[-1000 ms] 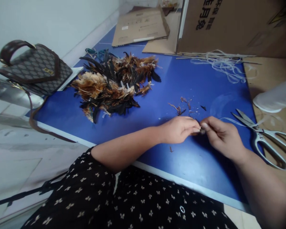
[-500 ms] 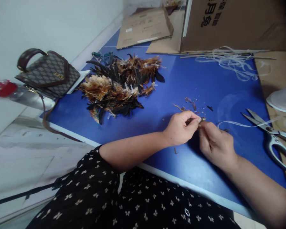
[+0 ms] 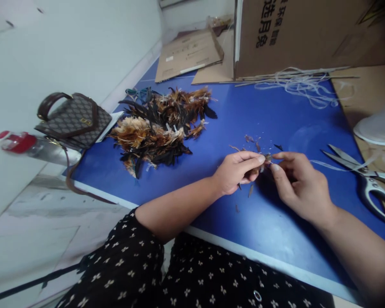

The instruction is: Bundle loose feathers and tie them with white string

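Observation:
My left hand (image 3: 239,170) is closed in a pinch on a small bundle of brown feathers (image 3: 254,173), most of it covered by the fingers. Close to the bundle's right end is my right hand (image 3: 303,188), its thumb and forefinger parted and nothing clear between them. Loose brown feather bits lie on the blue tabletop around both hands, among them a small dark feather (image 3: 278,147). To the right, a thin white strip (image 3: 330,165) runs across the scissors (image 3: 356,164), whose blades are spread.
A big pile of brown and black feathers (image 3: 160,128) covers the left of the blue table (image 3: 231,111). Behind it lie flat cardboard (image 3: 189,53) and a large carton (image 3: 295,38). Tangled white strips (image 3: 304,85), a handbag (image 3: 80,122) and a bottle (image 3: 48,149) sit around the edges.
My right hand has parted its thumb and forefinger and drawn slightly right, away from the left. The left hand has turned a little, still pinching the feathers. The view has shifted slightly.

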Demonstrator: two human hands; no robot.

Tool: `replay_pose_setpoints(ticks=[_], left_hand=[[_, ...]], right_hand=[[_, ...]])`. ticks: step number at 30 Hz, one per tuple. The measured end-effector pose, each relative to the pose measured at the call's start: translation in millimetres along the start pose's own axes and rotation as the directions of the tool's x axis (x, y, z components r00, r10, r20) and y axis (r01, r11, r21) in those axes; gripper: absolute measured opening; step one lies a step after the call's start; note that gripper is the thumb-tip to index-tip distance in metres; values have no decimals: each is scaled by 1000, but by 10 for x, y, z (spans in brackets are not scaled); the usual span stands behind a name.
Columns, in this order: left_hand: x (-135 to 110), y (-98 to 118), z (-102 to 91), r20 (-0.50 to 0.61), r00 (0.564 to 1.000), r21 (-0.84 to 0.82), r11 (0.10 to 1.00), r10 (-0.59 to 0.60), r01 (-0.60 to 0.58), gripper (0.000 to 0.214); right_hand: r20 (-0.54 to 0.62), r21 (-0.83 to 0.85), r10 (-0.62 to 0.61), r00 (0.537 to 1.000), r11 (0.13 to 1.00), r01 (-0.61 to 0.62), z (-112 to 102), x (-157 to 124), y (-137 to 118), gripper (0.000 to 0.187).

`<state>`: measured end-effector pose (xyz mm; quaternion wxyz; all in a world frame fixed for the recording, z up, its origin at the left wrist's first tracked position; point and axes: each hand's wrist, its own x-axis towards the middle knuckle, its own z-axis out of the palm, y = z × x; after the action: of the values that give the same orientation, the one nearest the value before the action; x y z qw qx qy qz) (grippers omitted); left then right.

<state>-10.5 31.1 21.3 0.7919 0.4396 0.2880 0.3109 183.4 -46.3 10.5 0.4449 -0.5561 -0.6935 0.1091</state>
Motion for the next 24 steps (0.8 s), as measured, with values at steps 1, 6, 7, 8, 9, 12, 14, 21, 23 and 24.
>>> replay_pose_setpoints(ticks=[1,6,7,8,9,12,14,21,23,24], left_hand=[[4,3,-7,-4,1000,-15,1000,-11,10,45],[43,12,-41,-23,996,-115,990,-81,78,35],[51,11,-46,-21,996,-121,989,-87,84,35],[58,8,-50,-20,996,-123,989,-91,88,36],[63,3,-51,-22,995,-123,988,-94,91,38],[70,-33,-40,-40,995,-142,986,-89,83,39],[67,-65,-26,-45,996,-157,985,-71,63,39],[55,-169,-38,61,998,-106,994,-5,11,50],[57,-188,-63,94,995,-78,997,30,-23,54],[55,-194,-74,110,993,-54,998,48,-42,55]], right_hand=[[-25,39,31,999,999,-30,-14,-3,-6,22],[12,100,-113,994,989,111,-85,46,-76,5],[32,104,-155,987,983,151,-94,64,-82,5],[49,108,-185,982,978,179,-98,79,-81,9],[59,111,-199,978,975,192,-96,90,-74,14],[67,82,-191,979,979,185,-60,87,-24,19],[68,77,-173,983,983,167,-28,66,12,10],[196,261,-70,978,965,16,-87,69,-72,12],[264,374,43,964,917,-143,-135,86,-123,22],[293,430,106,950,873,-230,-155,92,-139,27]])
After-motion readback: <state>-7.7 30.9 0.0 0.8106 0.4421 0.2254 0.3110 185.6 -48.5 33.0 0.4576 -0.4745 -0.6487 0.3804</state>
